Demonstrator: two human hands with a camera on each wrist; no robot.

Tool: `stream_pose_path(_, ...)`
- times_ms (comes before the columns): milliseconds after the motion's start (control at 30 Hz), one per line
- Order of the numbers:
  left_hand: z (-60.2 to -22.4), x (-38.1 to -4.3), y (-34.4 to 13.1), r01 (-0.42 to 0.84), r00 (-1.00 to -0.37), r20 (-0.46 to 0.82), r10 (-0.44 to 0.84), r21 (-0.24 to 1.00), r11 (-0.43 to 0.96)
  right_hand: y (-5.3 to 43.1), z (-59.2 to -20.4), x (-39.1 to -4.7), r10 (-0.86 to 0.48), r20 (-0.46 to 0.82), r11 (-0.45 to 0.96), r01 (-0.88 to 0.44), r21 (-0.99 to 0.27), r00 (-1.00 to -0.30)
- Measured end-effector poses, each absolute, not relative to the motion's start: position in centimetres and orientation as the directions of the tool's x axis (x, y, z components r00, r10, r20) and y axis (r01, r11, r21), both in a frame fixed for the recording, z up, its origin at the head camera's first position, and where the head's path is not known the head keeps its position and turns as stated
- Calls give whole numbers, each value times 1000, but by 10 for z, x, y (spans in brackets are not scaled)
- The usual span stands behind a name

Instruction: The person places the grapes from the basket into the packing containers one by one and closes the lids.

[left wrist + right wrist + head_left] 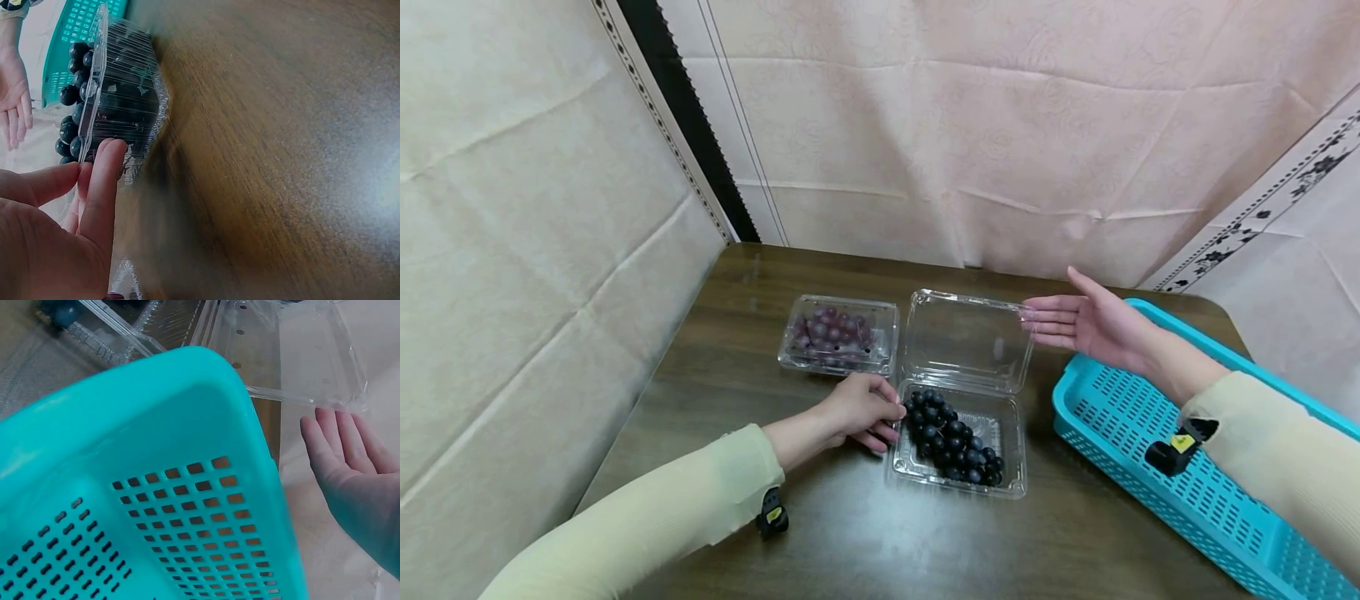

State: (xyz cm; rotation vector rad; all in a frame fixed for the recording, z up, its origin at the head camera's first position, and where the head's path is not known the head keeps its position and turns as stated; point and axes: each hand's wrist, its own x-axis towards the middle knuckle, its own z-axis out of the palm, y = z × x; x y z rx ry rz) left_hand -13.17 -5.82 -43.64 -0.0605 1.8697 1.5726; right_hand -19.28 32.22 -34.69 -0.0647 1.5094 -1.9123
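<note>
A clear plastic clamshell box stands on the table with its lid raised at the back. Dark grapes on their stem fill part of the base. My left hand pinches the box's left rim between thumb and fingers, as the left wrist view shows from the side. Over on the right, my right hand has straight fingers and a spread thumb, its fingertips right at the lid's edge. Both wrists wear small black cameras.
A closed clear box of reddish grapes sits left of the lid. The turquoise perforated basket stands at the right, beneath my right forearm. Pale cloth hangs behind the brown wooden table.
</note>
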Motion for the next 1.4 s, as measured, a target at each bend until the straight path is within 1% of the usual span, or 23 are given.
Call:
stream_pose_path(100, -437, -132, -57, -447, -764, -523, 379, 852, 274, 322, -346, -188, -557, -358, -77, 475, -876, -750)
stream_pose_path(200, -437, -132, -57, -446, -763, -524, 378, 850, 280, 321, -344, -181, -546, -362, -30, 449, -893, -756)
stream_pose_path(333, -437, -133, -57, -441, -763, -523, 380, 851, 285, 319, -343, -170, -542, -328, 69, 348, -935, -774)
stream_pose_path(467, -438, -133, -57, -440, -766, -520, 378, 853, 282, 317, -344, -161, -567, -303, 167, 253, -953, -766)
stream_pose_path(667, -438, -133, -58, -442, -769, -516, 377, 855, 270, 311, -343, -148, -586, -310, 259, 190, -947, -749)
stream_pose_path(833, -437, -132, -58, -450, -766, -520, 377, 853, 263, 305, -343, -133, -558, -301, 360, 101, -927, -774)
stream_pose_path(1100, -439, -132, -58, -448, -768, -517, 378, 855, 260, 299, -352, -111, -529, -239, 484, -58, -873, -815)
stream_pose_path(1267, -440, -131, -60, -444, -767, -512, 387, 858, 257, 293, -361, -98, -525, -133, 537, -207, -818, -841)
stream_pose_path(1400, -441, -131, -63, -449, -760, -511, 402, 859, 245, 288, -365, -87, -538, -65, 555, -295, -778, -840)
